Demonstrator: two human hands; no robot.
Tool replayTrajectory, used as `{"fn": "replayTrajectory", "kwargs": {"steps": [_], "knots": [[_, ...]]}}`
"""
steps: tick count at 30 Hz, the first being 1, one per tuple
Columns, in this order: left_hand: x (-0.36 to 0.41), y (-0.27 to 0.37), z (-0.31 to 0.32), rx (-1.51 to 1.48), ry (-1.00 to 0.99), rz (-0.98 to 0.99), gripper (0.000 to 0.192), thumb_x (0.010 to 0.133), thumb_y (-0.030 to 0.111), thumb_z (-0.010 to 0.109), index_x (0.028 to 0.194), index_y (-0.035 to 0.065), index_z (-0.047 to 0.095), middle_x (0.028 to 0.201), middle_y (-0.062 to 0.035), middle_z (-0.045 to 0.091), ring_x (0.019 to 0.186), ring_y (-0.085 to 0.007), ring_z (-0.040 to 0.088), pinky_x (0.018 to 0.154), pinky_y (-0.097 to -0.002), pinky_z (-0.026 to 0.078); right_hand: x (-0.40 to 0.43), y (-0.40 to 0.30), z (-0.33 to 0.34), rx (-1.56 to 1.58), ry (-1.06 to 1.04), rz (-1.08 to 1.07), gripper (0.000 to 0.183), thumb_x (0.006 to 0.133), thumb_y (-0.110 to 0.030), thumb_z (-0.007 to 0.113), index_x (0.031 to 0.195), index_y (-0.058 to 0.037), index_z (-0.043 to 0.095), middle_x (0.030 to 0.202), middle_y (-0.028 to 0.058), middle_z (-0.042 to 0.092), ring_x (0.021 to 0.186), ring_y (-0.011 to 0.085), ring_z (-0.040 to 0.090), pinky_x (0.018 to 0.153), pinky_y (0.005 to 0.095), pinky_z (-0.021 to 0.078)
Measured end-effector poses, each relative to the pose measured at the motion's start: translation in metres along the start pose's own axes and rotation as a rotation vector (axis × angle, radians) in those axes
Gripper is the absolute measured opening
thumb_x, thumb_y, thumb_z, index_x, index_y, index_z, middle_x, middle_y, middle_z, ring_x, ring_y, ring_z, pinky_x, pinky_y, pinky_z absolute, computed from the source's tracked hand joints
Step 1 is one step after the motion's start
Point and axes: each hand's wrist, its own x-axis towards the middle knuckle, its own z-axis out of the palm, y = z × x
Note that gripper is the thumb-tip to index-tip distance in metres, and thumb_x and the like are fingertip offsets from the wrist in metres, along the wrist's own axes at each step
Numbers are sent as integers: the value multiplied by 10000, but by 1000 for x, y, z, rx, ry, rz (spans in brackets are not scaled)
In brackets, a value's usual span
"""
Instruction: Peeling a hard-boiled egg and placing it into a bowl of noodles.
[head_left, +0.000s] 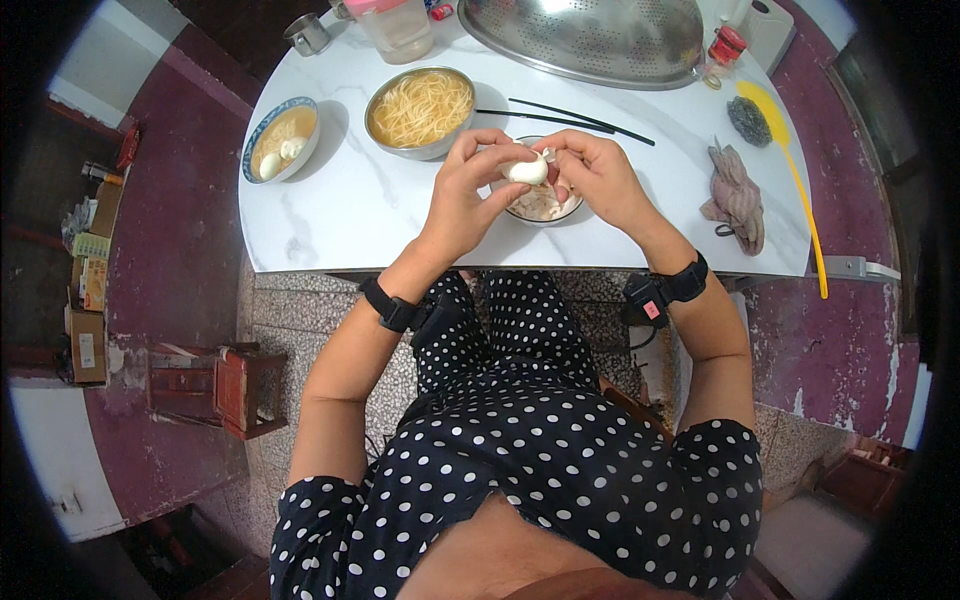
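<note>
My left hand holds a white boiled egg between thumb and fingers. A bit of eggshell is pinched in my right hand at the egg's right side. Below both hands stands a dark-rimmed bowl with shell pieces in it, partly hidden by my fingers. A steel bowl of noodles in broth is behind my left hand. Farther left, a blue-patterned bowl holds soup, noodles and peeled eggs. Black chopsticks lie behind the shell bowl.
A large perforated steel colander is upside down at the back, near a clear plastic pitcher and a metal cup. To the right lie a crumpled cloth, a scouring pad and a yellow fly swatter. A wooden stool stands at left.
</note>
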Motion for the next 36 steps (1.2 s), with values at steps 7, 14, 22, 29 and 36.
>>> {"fn": "replayTrajectory", "kwargs": {"steps": [7, 14, 22, 29, 36], "knots": [[0, -3, -1, 45, -9, 88, 359, 757, -59, 697, 1081, 88, 651, 1118, -79, 477, 1055, -215, 565, 892, -336, 568, 1, -2, 6, -27, 59, -56, 212, 962, -159, 535, 1045, -8, 658, 735, 12, 629, 569, 42, 500, 532, 192, 418], [-1, -7, 1, -116, -7, 28, 353, 776, -57, 684, 1105, 52, 618, 1142, -81, 464, 1075, -217, 567, 915, -332, 559, 2, 0, 5, -23, 52, -49, 200, 966, -137, 518, 1047, -13, 652, 744, 10, 617, 582, 40, 507, 541, 204, 433], [6, -1, 4, -375, 39, -178, 321, 843, -22, 663, 1138, -36, 539, 1172, -97, 449, 1132, -269, 581, 940, -337, 542, 3, -5, 6, 134, 32, 22, 237, 964, -146, 509, 1101, 29, 589, 888, 38, 623, 632, 53, 514, 587, 212, 450], [4, -5, 5, -293, 42, -184, 327, 833, -10, 685, 1131, -32, 552, 1164, -93, 487, 1087, -250, 614, 938, -319, 540, 0, 2, 7, 41, 56, -57, 229, 954, -142, 520, 1076, 32, 602, 865, 42, 635, 642, 56, 532, 590, 216, 457], [6, -4, 5, -339, 19, -218, 325, 836, -7, 687, 1128, -32, 548, 1164, -87, 483, 1103, -251, 608, 948, -319, 534, 1, 3, 6, -30, 87, -73, 214, 942, -119, 512, 1053, 31, 617, 829, 44, 641, 656, 59, 552, 605, 224, 466]]}}
